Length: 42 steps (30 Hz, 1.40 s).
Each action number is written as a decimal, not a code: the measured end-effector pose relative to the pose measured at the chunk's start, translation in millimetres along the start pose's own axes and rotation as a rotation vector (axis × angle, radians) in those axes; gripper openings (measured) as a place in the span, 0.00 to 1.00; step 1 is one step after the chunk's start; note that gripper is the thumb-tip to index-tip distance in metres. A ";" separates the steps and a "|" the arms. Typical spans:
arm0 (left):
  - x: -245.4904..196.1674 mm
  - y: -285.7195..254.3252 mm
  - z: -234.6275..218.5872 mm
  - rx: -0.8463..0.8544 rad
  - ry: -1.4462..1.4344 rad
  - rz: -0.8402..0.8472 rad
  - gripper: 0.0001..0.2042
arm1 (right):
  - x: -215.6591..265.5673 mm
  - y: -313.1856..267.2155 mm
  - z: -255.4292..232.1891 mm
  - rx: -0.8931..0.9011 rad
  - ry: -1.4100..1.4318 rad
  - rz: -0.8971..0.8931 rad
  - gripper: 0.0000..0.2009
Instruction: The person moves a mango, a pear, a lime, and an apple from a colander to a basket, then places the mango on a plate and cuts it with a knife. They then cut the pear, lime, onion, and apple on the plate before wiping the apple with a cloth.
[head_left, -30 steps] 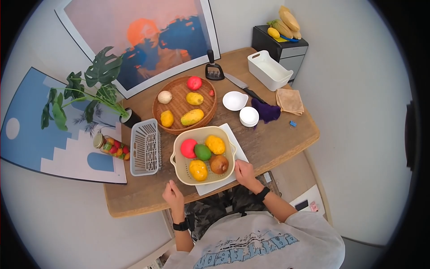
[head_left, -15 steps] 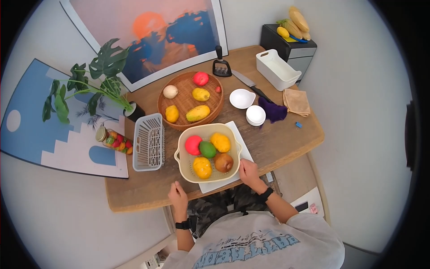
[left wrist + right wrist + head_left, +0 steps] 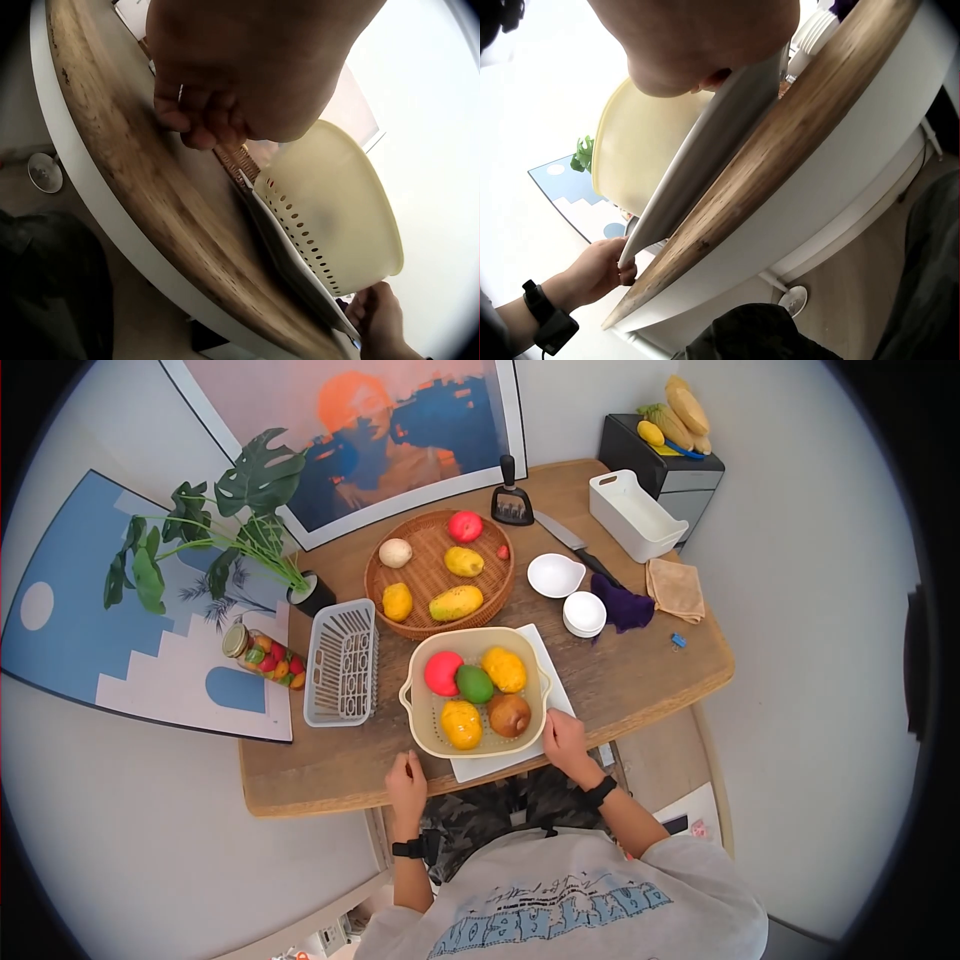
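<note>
A cream colander [image 3: 412, 732] stands on a white board [image 3: 555, 700] near the table's front edge. In it lie a red fruit [image 3: 443, 673], a green fruit [image 3: 475, 684], two yellow fruits [image 3: 504, 670] and a brown round one [image 3: 509, 715]. Just off its lower left corner is my left hand [image 3: 407, 792], fingers loosely curled around nothing, close over the wood in the left wrist view. My right hand [image 3: 567, 742] rests by the board's right corner, also loosely curled. The right wrist view shows it right at the board's edge [image 3: 676, 176], its fingers mostly hidden.
Behind the colander sits a wicker tray [image 3: 378, 595] with several fruits. A grey basket [image 3: 312, 660] and a jar [image 3: 262, 657] stand left. White bowls [image 3: 556, 576], a knife [image 3: 570, 538], a purple cloth [image 3: 622, 603] and a white bin [image 3: 640, 520] are right. A potted plant [image 3: 310, 595] stands back left.
The head view has shifted, so the table and everything on it appear farther right and slightly higher. Both hands keep their places beside the colander.
</note>
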<state>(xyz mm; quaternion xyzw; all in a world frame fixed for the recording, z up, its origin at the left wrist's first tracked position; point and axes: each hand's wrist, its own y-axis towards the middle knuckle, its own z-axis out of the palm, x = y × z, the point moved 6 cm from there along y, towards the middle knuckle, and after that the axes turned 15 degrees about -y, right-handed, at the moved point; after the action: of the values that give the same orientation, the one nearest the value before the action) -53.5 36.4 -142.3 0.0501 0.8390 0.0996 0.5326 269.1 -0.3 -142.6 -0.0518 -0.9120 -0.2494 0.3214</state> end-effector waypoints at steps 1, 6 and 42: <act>4.3 1.4 2.1 0.032 0.029 -0.029 0.16 | -0.1 0.0 -0.1 0.002 -0.002 0.003 0.09; 16.0 2.7 8.2 0.025 -0.008 -0.011 0.17 | -0.1 -0.9 0.4 0.006 -0.016 0.002 0.09; 41.9 0.1 -1.4 -0.061 0.019 -0.106 0.26 | 2.0 11.3 3.6 0.199 0.085 0.281 0.10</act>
<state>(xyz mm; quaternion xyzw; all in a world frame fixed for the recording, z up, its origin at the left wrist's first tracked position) -72.7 44.3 -178.7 -0.0117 0.8419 0.0971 0.5306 268.4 11.1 -139.0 -0.1360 -0.9017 -0.1125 0.3947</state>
